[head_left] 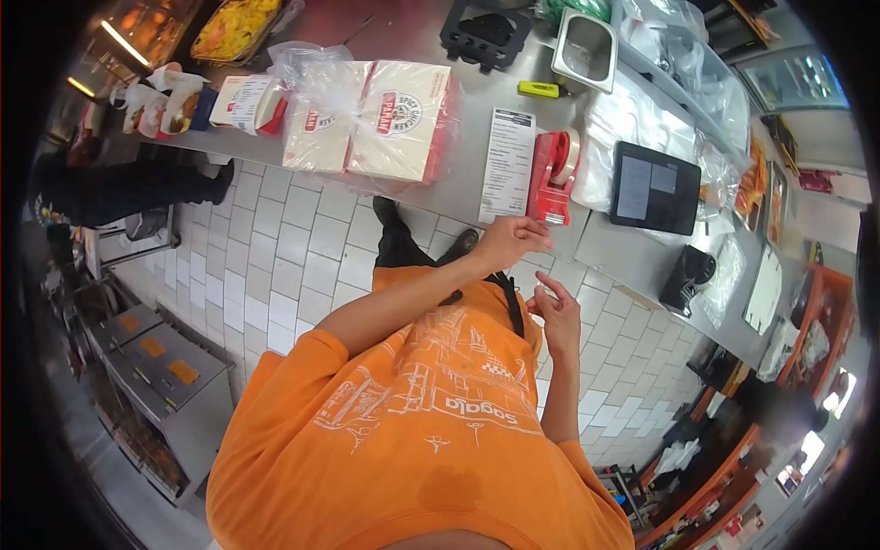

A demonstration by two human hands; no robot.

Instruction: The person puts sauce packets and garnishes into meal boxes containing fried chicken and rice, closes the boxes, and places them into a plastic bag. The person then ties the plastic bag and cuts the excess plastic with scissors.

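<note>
My left hand (510,246) is at the counter's front edge, just below a red tape dispenser (553,179). Its thumb and fingers are pinched together, and anything between them is too small to make out. Lower and to the right, my right hand (557,314) hangs in front of my body with its fingers apart and nothing visible in it. A long printed receipt (508,165) lies flat beside the dispenser. Left of it, white and red food boxes (400,124) printed "Spicy Chicken" sit in clear plastic bags.
On the steel counter are a tablet (655,190), a yellow highlighter (538,89), a metal container (585,50), a black tray (484,35) and another box (247,103). Wrapped food stands at the far left. A person's dark-clad leg (137,188) is at the left.
</note>
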